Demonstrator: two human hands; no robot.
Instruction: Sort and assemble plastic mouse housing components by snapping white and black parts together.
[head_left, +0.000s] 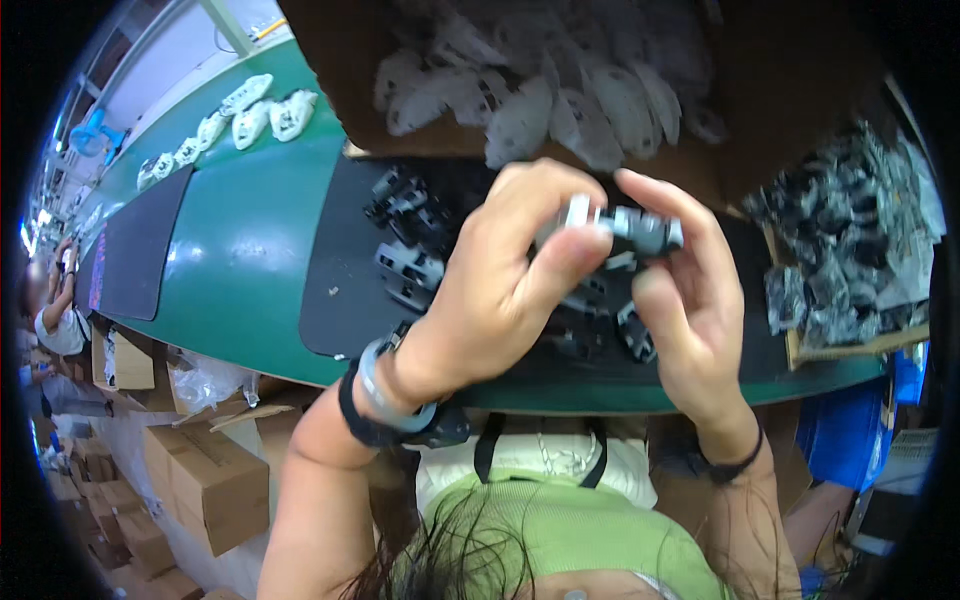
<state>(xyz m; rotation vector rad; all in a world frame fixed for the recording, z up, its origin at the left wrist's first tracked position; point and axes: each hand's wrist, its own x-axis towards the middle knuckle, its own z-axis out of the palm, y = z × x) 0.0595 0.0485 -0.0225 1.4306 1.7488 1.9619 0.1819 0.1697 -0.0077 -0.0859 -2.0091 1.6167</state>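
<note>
My left hand (505,265) pinches a small grey and black moulded part (635,228) between thumb and fingers, above a black mat (335,290). At the part's dark end, my right hand (705,285) closes round it with thumb and curled fingers. The part is slightly blurred, so its exact kind cannot be made out. Beneath and left of my hands lie several grey and black plastic parts (408,270) on the mat. Another round-edged part (634,330) rests under my right hand. My wrists and palms hide some of the mat.
A cardboard box (330,50) of white-wrapped pieces (520,120) stands just beyond my hands. At right, another carton (850,345) holds dark parts in clear bags (840,240). White-wrapped pieces (250,122) line the green table (235,235). A person (62,310) works far left; cartons (205,480) stand below.
</note>
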